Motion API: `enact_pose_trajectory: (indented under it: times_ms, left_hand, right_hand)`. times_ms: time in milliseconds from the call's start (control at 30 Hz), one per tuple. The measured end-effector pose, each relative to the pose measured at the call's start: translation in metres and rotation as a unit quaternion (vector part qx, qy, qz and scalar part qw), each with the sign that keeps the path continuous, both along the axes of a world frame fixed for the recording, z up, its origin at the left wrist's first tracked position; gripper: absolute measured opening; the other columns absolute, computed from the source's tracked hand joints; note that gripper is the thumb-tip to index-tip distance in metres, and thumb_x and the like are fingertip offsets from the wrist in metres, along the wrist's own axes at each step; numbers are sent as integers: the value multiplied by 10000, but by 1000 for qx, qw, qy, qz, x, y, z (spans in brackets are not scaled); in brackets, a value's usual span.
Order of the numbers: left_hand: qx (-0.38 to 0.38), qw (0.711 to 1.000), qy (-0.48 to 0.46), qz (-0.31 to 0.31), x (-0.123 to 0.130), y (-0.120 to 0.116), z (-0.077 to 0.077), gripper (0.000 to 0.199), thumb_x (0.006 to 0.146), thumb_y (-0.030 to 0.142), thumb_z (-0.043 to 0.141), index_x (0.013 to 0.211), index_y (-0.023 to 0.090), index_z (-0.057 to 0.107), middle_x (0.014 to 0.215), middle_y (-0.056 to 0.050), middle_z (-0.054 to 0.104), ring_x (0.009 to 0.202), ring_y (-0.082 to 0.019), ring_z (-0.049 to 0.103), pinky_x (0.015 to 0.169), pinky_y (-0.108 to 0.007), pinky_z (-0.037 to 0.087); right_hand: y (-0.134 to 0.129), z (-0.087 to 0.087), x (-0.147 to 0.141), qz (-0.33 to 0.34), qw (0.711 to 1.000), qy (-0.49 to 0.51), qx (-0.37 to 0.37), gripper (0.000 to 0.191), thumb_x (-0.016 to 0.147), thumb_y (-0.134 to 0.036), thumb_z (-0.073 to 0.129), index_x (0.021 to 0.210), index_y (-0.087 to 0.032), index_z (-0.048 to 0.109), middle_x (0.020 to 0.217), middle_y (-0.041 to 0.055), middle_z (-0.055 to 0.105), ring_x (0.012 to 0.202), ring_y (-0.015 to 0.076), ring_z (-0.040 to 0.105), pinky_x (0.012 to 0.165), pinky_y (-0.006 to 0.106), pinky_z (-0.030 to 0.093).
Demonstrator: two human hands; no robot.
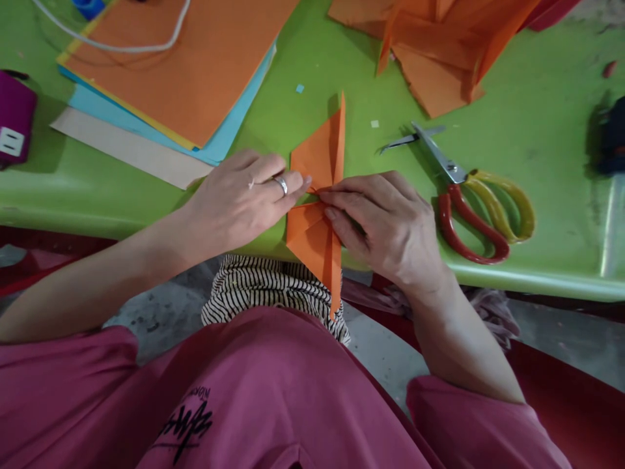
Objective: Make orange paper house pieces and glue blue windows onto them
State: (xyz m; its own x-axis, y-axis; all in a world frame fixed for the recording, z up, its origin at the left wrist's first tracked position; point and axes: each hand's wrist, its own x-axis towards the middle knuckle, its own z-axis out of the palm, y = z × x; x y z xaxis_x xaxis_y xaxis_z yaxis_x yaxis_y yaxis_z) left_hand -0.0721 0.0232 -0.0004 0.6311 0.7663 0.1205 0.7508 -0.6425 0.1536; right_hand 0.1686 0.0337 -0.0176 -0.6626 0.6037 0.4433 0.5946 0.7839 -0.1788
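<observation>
As the folded orange paper (319,156) overhangs the table's (161,212) near edge, right fingers (336,195) pinch its middle, scissors (452,170) just beyond; left fingers (305,185), slightly bent, press close beside!

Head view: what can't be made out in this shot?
- Head view: centre of the folded paper, hidden by the fingertips of the left hand and right hand.
- Head view: dark object, cut off by right edge.
- Head view: blue object, cut off by top edge.
- Head view: marking on the purple object, too small and blurred.
</observation>
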Motion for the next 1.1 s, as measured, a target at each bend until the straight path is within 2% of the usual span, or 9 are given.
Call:
enact_pose_trajectory:
  times_ms: [233, 433, 600, 767, 933, 1033, 1100]
  left_hand:
    - [24, 998, 47, -29, -4, -2, -2, 473, 1014, 187, 402, 1468, 219, 532, 1127, -121, 706, 1059, -271, 634, 878, -419, 511]
    - [17, 999, 26, -18, -7, 2, -2, 413, 1025, 193, 442, 1402, 238, 604, 1163, -98, 712, 1089, -247, 648, 919, -392, 495]
    - [78, 995, 59, -27, -12, -3, -1, 447, 1022, 132, 357, 1370, 218, 625, 1237, -100, 718, 1065, -234, 659, 858, -368, 503]
    - [118, 990, 72, 5, -16, -11, 0, 414, 1034, 145, 344, 1245, 209, 694, 1199, -69, 756, 979, -229, 692, 781, -368, 526]
    - [91, 995, 30, 33, -17, -12, -1, 477, 1007, 125, 370, 1379, 275, 627, 1353, -97, 688, 1076, -251, 690, 869, -412, 553]
    - [97, 995, 25, -5, -17, -8, -4, 501, 994, 75, 366, 1400, 235, 612, 1441, -104, 633, 1191, -241, 649, 965, -399, 538]
    - [109, 993, 33, -37, -17, -4, -5, 493, 988, 45, 366, 1380, 197, 622, 1418, -101, 651, 1217, -227, 634, 992, -379, 527]
  right_hand:
    - [-1, 0, -1, -12, 1000, -13, -1, 205, 1010, -271, 557, 1061, -212, 746, 1066, 63, 789, 902, 228, 704, 788, 379, 574]
    - [-1, -1, -1, -21, 1000, -13, -4, 237, 1022, -287, 526, 1068, -206, 745, 1067, 61, 782, 907, 221, 671, 788, 374, 553]
    - [-1, -3, -1, -18, 999, -7, -33, 251, 1021, -279, 519, 1118, -237, 746, 1092, 56, 770, 950, 229, 664, 806, 386, 520]
    - [0, -6, -2, -15, 998, 15, -57, 262, 1006, -261, 529, 1144, -265, 751, 1103, 50, 764, 977, 243, 655, 821, 405, 504]
    - [3, -8, -2, -12, 998, 32, -54, 243, 998, -265, 538, 1101, -261, 758, 1087, 58, 768, 947, 239, 663, 820, 417, 522]
    - [7, -6, 1, 18, 994, 76, -73, 241, 998, -258, 540, 1113, -254, 752, 1096, 70, 767, 951, 231, 688, 836, 421, 559]
    - [7, -3, 4, 14, 988, 123, -93, 248, 1001, -247, 536, 1137, -263, 744, 1098, 72, 765, 965, 217, 705, 830, 398, 580]
